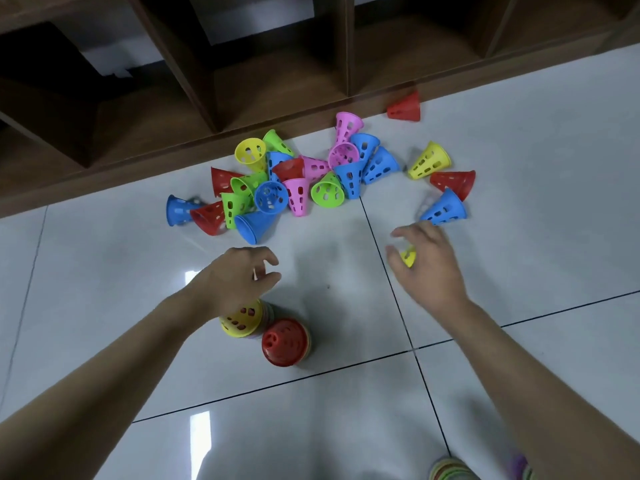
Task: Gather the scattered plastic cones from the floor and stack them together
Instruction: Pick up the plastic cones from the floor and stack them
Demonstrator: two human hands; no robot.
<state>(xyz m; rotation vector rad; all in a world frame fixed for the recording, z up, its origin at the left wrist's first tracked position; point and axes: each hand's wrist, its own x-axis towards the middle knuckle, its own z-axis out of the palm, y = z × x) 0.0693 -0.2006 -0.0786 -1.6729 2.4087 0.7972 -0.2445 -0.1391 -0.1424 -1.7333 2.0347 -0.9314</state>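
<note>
A glossy pale grey tiled floor (104, 271) with dark grout lines is seen, bordered at the far edge by a dark brown wooden cubby shelf (242, 81). Perforated plastic cones in many colours (298, 174) are scattered against the shelf base. Two upright stacks, one yellow-topped (240, 322) and one red-topped (284, 342), stand side by side nearer. The left hand (239, 275) is held loosely curled and empty over the yellow-topped stack. A small yellow cone (408, 257) is grasped by the right hand (426, 261).

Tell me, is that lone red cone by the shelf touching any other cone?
Apart. The head view shows the red cone alone beside the shelf base, bare floor separating it from the nearest pink cone.
</note>
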